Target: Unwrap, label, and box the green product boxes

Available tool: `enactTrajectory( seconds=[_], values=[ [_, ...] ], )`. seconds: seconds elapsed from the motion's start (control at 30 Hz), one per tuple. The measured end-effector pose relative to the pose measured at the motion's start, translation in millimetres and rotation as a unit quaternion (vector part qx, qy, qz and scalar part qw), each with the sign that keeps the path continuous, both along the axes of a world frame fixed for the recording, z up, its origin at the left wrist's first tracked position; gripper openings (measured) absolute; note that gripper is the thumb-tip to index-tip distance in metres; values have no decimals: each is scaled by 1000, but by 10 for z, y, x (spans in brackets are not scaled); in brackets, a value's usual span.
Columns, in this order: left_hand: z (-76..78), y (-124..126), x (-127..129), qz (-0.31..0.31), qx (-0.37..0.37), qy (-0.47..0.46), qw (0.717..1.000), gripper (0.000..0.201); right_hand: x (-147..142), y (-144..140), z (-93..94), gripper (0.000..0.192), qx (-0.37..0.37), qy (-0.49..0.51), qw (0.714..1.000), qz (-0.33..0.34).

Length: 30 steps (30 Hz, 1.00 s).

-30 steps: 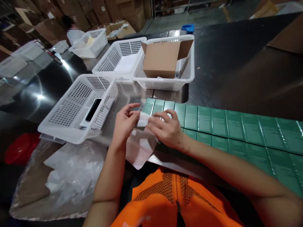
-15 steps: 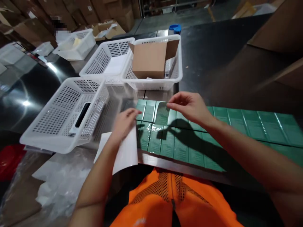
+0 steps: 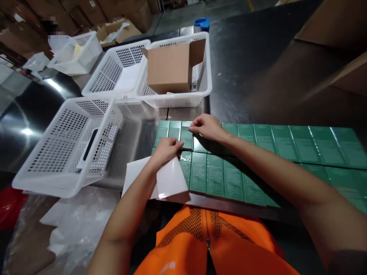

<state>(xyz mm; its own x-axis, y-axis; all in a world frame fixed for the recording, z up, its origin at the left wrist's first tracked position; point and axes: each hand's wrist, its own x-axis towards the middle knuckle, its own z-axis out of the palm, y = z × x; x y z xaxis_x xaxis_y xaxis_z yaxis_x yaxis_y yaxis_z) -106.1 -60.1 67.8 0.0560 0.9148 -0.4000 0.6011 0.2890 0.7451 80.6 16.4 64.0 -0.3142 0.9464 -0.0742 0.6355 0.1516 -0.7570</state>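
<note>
A dark metal bench (image 3: pixel 258 84) fills most of the view, and along its near edge run two rows of glossy green boxes (image 3: pixel 296 141), packed side by side. Beyond their left end stand three white perforated plastic baskets: the left one (image 3: pixel 46 191) nearest, then the middle one (image 3: pixel 129 57) and the right one (image 3: pixel 174 100), close together farther back. The person wears an orange vest (image 3: pixel 183 244) with mesh panels and a zip. An open-flapped cardboard carton (image 3: pixel 169 67) sits tilted in the right basket. A creased white sheet (image 3: pixel 172 177) lies under the left hand and forearm, over the near row's left end. The hands are apart but near each other: the left hand (image 3: pixel 166 149) has its thumb at the near end of the far row's third box (image 3: pixel 187 137), and the right hand (image 3: pixel 208 126) has fingertips pinched together at that box's right edge; whether either grips anything cannot be told. A black-faced device (image 3: pixel 90 145) lies in the left basket.
</note>
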Motion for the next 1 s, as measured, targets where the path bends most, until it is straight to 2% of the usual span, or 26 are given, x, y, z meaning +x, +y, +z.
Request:
enactTrajectory(
  seconds=[0.17, 0.33, 0.5, 0.63, 0.73, 0.8, 0.87, 0.93, 1.0],
  values=[
    [-48, 51, 4, -11, -7, 55, 998, 29, -28, 59, -53, 9, -17, -43, 999, 5],
    [-33, 85, 30, -33, -9, 121, 992, 29, -49, 56, -49, 10, -18, -71, 997, 4],
    [21, 149, 107, -62, 8, 207, 976, 28, -60, 14, -83, 10, 24, -100, 995, -8],
    [105, 128, 149, -73, 25, 246, 966, 26, -64, 2, -65, 43, 50, -115, 991, -45],
    [258, -72, 75, -65, 43, 253, 964, 28, -136, 39, 16, 56, 25, -164, 985, -43],
    [387, -315, -86, -11, 74, 211, 975, 33, -212, 79, 90, 73, 17, -217, 975, -42],
    [508, -621, -352, 120, 123, 87, 981, 33, -266, 108, 165, 78, 6, -252, 968, -20],
    [603, -958, -705, 276, 177, -40, 944, 31, -266, 122, 215, 66, -4, -264, 965, 15],
    [660, -1297, -1130, 402, 221, -74, 886, 29, -227, 156, 200, 48, -10, -284, 958, 29]
  ],
)
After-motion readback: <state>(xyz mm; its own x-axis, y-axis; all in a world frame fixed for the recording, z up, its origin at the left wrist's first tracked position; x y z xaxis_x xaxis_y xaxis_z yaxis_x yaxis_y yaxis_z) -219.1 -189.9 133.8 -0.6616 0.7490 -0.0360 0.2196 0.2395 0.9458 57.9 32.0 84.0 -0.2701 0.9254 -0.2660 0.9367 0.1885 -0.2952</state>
